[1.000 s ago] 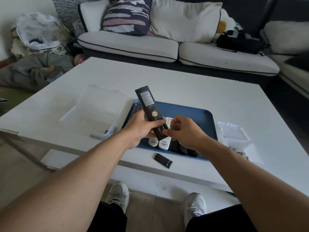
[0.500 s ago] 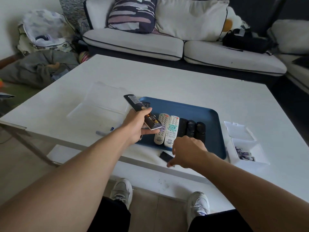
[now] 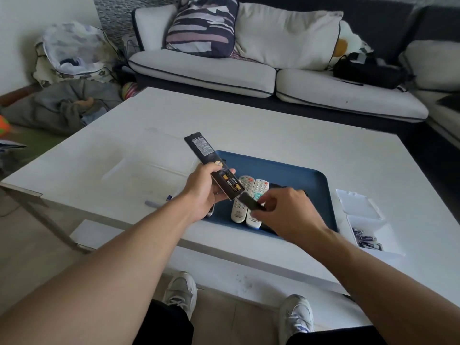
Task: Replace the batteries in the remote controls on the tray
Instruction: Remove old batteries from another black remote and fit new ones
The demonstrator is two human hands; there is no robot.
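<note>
From the head camera, we held a black remote (image 3: 210,160) back-side up in our left hand (image 3: 199,192), fingers wrapped round its lower half, just above the near-left corner of the blue tray (image 3: 311,185). Its battery compartment (image 3: 227,184) stood open, with cells seated inside. Our right hand (image 3: 286,210) pinched the small black battery cover (image 3: 250,200) between thumb and fingers, its edge just at the open end of the remote.

We judged the step to be closing up this remote: the cover had to be lined up with the compartment's rails and slid home, which called for a steady left grasp and a shallow, straight push from the right.

On the tray lay two white remotes (image 3: 249,202) side by side, and darker remotes beyond them, mostly hidden behind our right hand. To the right, well apart from the tray, a clear box (image 3: 368,230) with its lid flung open held loose batteries (image 3: 366,241). A clear lid or container (image 3: 154,158) lay to the tray's left.

The tray sat near the worktop's (image 3: 273,125) front edge, so anything dropped there could have rolled to the floor; the far half of the worktop offered bare room, and both forearms had free passage over the near edge.
</note>
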